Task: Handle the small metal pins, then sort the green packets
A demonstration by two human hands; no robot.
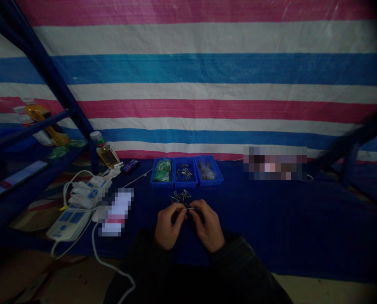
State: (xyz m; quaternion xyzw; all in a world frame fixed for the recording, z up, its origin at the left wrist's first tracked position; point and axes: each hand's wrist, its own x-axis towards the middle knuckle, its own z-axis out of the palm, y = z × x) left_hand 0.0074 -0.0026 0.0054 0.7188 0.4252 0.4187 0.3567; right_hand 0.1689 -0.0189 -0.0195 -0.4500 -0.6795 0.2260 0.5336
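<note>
Blue plastic makes up three small open trays set side by side on the dark blue bench [258, 223], just beyond the hands. Green packets, bunched up and glossy, fill the left tray [162, 184]. Thin metal pins lie loose and crisscrossed in the middle tray [186, 184], with parts of its floor showing between them. Clear, crumpled plastic with small brownish pieces among it sits in the right tray [211, 183]; what those pieces are is too small to tell.

Nearer than the trays, on the bench itself, lies a loose pile of dark and silvery pins [182, 196], pointing every which way. Right at its near edge, the left hand [169, 227] and the right hand [209, 228] meet, thumbs and forefingers pinched. Each grip is closed on the same slender metal piece [191, 208], which lies between the two sets of fingertips, partly hidden by them.

Off to the left stands a capped bottle [107, 154] part-filled with yellowish liquid, tilted in view. Nearer are a white power strip [69, 221] with plugs and cables in it, and a phone [117, 213] whose screen is blurred.
</note>
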